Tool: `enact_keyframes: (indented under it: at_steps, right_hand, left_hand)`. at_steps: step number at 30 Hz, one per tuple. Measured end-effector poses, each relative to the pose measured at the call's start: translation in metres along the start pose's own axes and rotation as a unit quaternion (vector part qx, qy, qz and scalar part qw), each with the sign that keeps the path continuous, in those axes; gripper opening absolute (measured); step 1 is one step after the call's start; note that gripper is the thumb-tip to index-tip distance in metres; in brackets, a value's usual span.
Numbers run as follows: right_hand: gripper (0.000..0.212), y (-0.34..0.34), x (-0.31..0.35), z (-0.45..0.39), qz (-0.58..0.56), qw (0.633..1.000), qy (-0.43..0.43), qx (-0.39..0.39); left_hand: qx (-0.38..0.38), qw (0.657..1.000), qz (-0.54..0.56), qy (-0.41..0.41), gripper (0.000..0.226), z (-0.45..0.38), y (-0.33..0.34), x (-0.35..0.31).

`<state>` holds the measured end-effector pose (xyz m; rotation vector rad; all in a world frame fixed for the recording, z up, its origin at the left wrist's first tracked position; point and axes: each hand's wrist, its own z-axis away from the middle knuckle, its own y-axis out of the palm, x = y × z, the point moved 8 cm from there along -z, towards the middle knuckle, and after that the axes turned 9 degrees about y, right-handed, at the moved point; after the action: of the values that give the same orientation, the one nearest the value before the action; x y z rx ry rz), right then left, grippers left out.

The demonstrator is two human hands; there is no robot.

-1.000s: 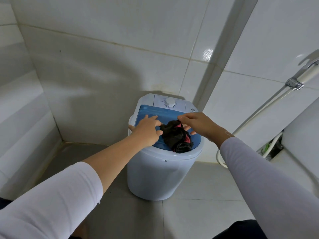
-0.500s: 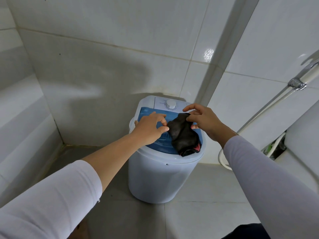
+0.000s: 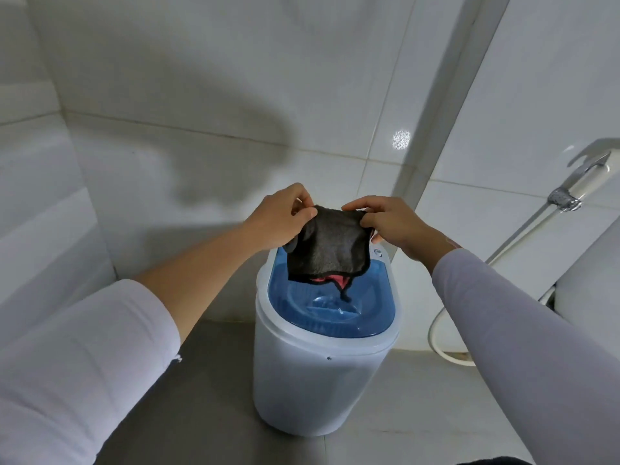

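Dark cloth [image 3: 323, 250] held spread above a small washing machine [image 3: 318, 380], one hand at each top corner.
Cloth: soft, matte, charcoal-black, roughly square, with a stitched dark hem; pink-red fabric shows under its lower edge and a thin strand dangles. Left hand [image 3: 280, 218] pinches the top left corner with curled fingers; right hand [image 3: 391, 223] pinches the top right corner the same way. The cloth hangs between and below the hands, over the glossy blue lid [image 3: 335, 313]; contact cannot be told. Machine body is smooth white plastic, a rounded tub on the grey tiled floor [image 3: 218, 414].
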<state>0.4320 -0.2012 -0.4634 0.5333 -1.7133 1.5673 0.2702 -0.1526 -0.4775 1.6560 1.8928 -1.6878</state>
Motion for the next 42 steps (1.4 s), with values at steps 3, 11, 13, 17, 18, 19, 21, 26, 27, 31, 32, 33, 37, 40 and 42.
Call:
enact_keyframes:
  at_steps: [3, 11, 13, 17, 18, 19, 21, 26, 27, 31, 32, 33, 37, 40, 42]
  right_hand:
    - [0.034, 0.004, 0.031, -0.009, 0.006, 0.999, -0.025, 0.026]
    - [0.015, 0.039, 0.097, -0.032, -0.004, 0.994, -0.088, 0.066]
    - [0.012, 0.045, 0.111, -0.038, -0.042, 0.991, -0.102, 0.070]
    - [0.015, 0.058, 0.128, -0.050, -0.065, 0.988, -0.121, 0.072]
    - [0.016, 0.061, 0.129, -0.054, -0.073, 0.987, -0.123, 0.073]
    - [0.016, 0.065, 0.129, -0.061, -0.081, 0.986, -0.124, 0.075]
    - [0.013, 0.075, 0.129, -0.076, -0.099, 0.983, -0.122, 0.091]
    - [0.019, 0.107, 0.138, -0.131, -0.142, 0.971, -0.110, 0.160]
    - [0.020, 0.112, 0.144, -0.142, -0.141, 0.968, -0.109, 0.177]
    - [0.023, 0.127, 0.181, -0.169, -0.136, 0.955, -0.100, 0.244]
    - [0.022, 0.127, 0.193, -0.172, -0.140, 0.952, -0.092, 0.255]
    - [0.019, 0.126, 0.204, -0.174, -0.147, 0.948, -0.080, 0.270]
    - [0.030, 0.117, 0.257, -0.169, -0.155, 0.927, -0.035, 0.341]
    - [0.037, 0.098, 0.309, -0.157, -0.117, 0.930, -0.043, 0.345]
    - [0.035, 0.081, 0.349, -0.150, -0.098, 0.934, -0.061, 0.339]
  left_hand:
    - [-0.008, 1.000, -0.011, 0.016, 0.002, -0.007, -0.029, -0.008]
    - [-0.096, 0.995, 0.015, 0.016, 0.007, -0.012, -0.094, 0.002]
    - [-0.107, 0.994, 0.023, -0.023, 0.003, -0.008, -0.105, 0.022]
    - [-0.020, 0.985, 0.006, -0.170, 0.031, 0.001, -0.099, 0.076]
    - [0.007, 0.979, 0.015, -0.201, 0.035, 0.004, -0.094, 0.087]
    - [0.027, 0.973, 0.037, -0.226, 0.036, 0.005, -0.088, 0.097]
    - [0.031, 0.960, 0.099, -0.261, 0.039, 0.001, -0.081, 0.114]
    - [-0.071, 0.947, 0.187, -0.250, 0.017, -0.031, -0.102, 0.151]
    - [-0.088, 0.945, 0.196, -0.246, 0.013, -0.038, -0.112, 0.156]
    - [-0.123, 0.936, 0.218, -0.248, 0.012, -0.060, -0.165, 0.157]
    - [-0.128, 0.936, 0.212, -0.249, 0.014, -0.065, -0.181, 0.151]
    - [-0.133, 0.938, 0.200, -0.249, 0.015, -0.070, -0.198, 0.142]
    - [-0.138, 0.953, 0.139, -0.230, 0.023, -0.090, -0.265, 0.096]
    - [-0.103, 0.964, 0.091, -0.228, 0.022, -0.101, -0.314, 0.059]
    - [-0.073, 0.969, 0.067, -0.225, 0.021, -0.109, -0.349, 0.035]
